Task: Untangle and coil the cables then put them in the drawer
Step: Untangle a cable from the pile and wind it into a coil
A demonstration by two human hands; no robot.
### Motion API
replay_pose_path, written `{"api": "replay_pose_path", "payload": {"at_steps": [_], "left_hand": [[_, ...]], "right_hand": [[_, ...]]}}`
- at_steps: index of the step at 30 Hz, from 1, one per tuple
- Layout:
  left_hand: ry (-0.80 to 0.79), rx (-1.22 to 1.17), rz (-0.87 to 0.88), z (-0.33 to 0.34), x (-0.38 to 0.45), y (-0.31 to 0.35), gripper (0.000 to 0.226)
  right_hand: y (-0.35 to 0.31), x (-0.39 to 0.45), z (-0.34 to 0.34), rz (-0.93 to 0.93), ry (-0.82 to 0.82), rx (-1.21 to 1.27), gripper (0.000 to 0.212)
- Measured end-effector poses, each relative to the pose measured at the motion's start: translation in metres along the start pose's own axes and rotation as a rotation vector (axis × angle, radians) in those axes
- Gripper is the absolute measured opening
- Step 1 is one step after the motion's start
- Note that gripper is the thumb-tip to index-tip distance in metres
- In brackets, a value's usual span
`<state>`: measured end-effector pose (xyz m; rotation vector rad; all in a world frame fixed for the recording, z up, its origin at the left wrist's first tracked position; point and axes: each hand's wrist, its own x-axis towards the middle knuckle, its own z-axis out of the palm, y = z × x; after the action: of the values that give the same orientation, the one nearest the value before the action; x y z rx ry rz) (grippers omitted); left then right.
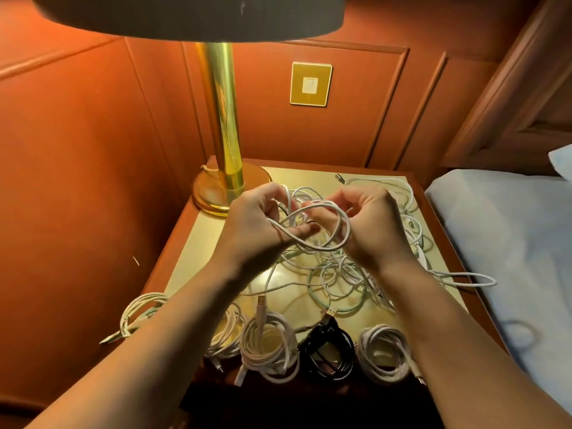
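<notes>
Both hands are raised over the nightstand and work one white cable that loops between them. My left hand grips it with curled fingers, and my right hand pinches it close by. Below the hands lies a tangle of white cables spread over the tabletop. Along the front edge sit several coiled cables: a white coil, a black coil, another white coil, and one at the left corner. No drawer is visible.
A brass lamp stands at the back left of the nightstand, its shade overhead. A light switch sits on the orange panelled wall. A bed with a pale sheet borders the right side; one cable loop hangs over that edge.
</notes>
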<state>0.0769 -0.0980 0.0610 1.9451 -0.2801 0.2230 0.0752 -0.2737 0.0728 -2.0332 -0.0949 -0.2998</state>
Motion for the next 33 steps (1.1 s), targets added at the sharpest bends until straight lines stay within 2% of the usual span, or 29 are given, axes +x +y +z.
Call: {"api": "replay_pose_path", "payload": {"at_steps": [4, 6, 8, 11, 15, 18, 21, 25, 29, 33], "left_hand": [[0.123, 0.102, 0.011, -0.008, 0.003, -0.005, 0.016], [0.068, 0.117, 0.029, -0.012, 0.005, -0.004, 0.017], [-0.036, 0.107, 0.053, -0.010, 0.002, -0.001, 0.022], [-0.115, 0.029, 0.055, -0.004, 0.001, 0.000, 0.015], [-0.034, -0.134, -0.012, -0.008, 0.005, 0.002, 0.017], [-0.037, -0.258, -0.079, -0.012, 0.008, 0.004, 0.025], [-0.025, -0.365, -0.145, -0.013, 0.008, 0.003, 0.037], [-0.032, -0.434, -0.159, -0.018, 0.006, 0.006, 0.058], [-0.053, -0.499, -0.185, -0.021, 0.010, 0.013, 0.026], [-0.041, -0.699, -0.201, -0.031, 0.011, 0.024, 0.021]], "right_hand": [[-0.003, 0.002, -0.005, 0.011, 0.041, 0.066, 0.029], [-0.008, 0.002, -0.009, 0.056, 0.020, 0.210, 0.028], [-0.013, 0.000, -0.008, 0.113, -0.077, 0.383, 0.025], [-0.014, -0.004, -0.001, 0.108, -0.152, 0.487, 0.023], [-0.012, -0.002, -0.004, 0.055, -0.235, 0.594, 0.014], [-0.007, -0.002, 0.002, 0.105, -0.299, 0.691, 0.021], [-0.004, -0.003, 0.011, 0.140, -0.219, 0.571, 0.019], [-0.003, -0.006, 0.015, 0.036, -0.256, 0.278, 0.013], [-0.001, -0.008, 0.022, -0.057, -0.245, 0.090, 0.010], [0.007, -0.008, 0.024, -0.010, -0.211, -0.055, 0.018]]}}
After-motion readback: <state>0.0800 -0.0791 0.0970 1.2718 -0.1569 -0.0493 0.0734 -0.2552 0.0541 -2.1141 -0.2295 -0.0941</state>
